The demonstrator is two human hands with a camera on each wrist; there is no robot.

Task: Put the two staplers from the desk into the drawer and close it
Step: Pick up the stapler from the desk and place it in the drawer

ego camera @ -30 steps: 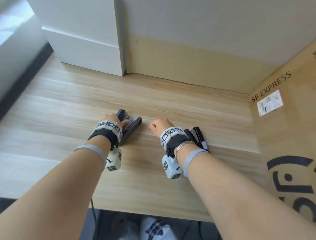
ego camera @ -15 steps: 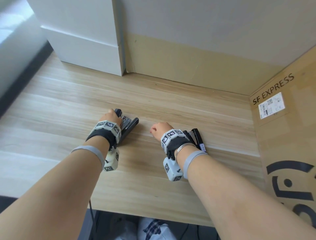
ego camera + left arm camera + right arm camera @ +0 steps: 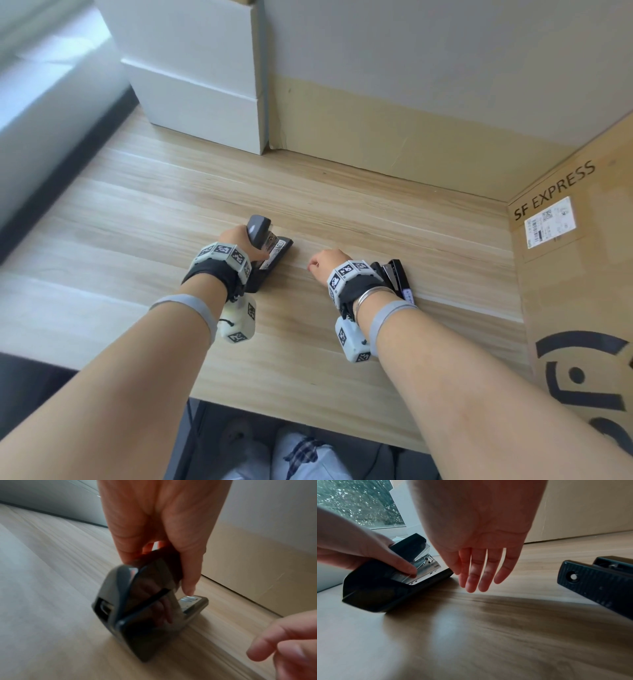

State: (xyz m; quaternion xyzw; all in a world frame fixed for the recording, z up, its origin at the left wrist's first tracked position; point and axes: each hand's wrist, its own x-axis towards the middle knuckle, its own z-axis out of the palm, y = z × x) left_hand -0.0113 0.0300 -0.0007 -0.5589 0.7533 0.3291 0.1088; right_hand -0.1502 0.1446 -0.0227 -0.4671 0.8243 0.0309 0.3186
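Black larger stapler [image 3: 265,245] on the desk [image 3: 359,222], left hand [image 3: 239,240] clamped round its raised top arm, base tilting. Grip base too or it'll swing open. Right hand [image 3: 477,547] just right of it, fingers relaxed, empty; slim stapler [image 3: 397,277] further right, untouched. Drawer not visible.

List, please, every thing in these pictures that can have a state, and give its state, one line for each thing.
left hand: grips the left stapler.
left stapler: arm hinged up, base on the desk.
right hand: holds nothing, fingers straight over the desk.
right stapler: lies on its side on the desk, untouched.
desk: bears both staplers.
drawer: not in view.
cardboard box: stands on the desk, at the right.
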